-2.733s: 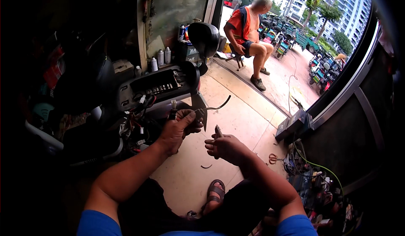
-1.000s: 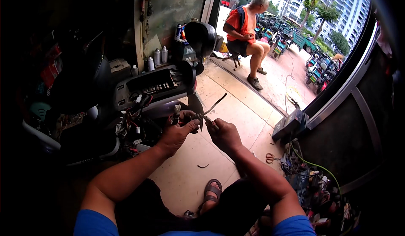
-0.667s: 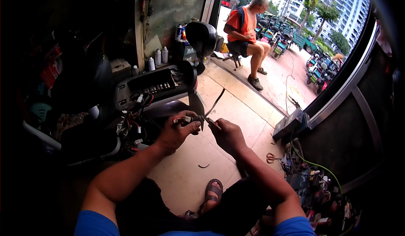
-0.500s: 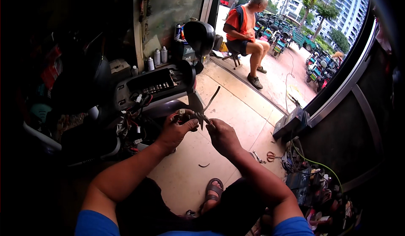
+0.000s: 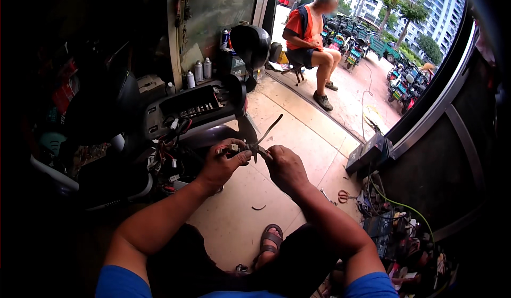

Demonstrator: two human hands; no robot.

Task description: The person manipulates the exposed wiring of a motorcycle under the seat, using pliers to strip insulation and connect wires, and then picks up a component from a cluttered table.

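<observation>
My left hand (image 5: 221,166) is closed on a wire lead with a pale plug connector (image 5: 232,147) at the fingers. A thin dark strip (image 5: 271,128), like cable sheathing, sticks up and to the right from between my hands. My right hand (image 5: 288,171) is wrapped round a pair of pliers (image 5: 257,151), whose jaws point toward the left fingertips and meet the wire there. Whether the jaws are fully closed is too small to tell. The pliers' handles are mostly hidden in the right hand.
A partly stripped scooter (image 5: 186,112) with loose wiring (image 5: 167,162) stands at left. Scissors (image 5: 345,196) lie on the floor by a heap of parts (image 5: 394,239) at right. A dark box (image 5: 367,154) stands by the doorway. A person in an orange vest (image 5: 306,31) sits outside.
The pliers and my right hand have shifted slightly right and turned. The dark strip's free end has swung a little right and down. My left hand has barely moved.
</observation>
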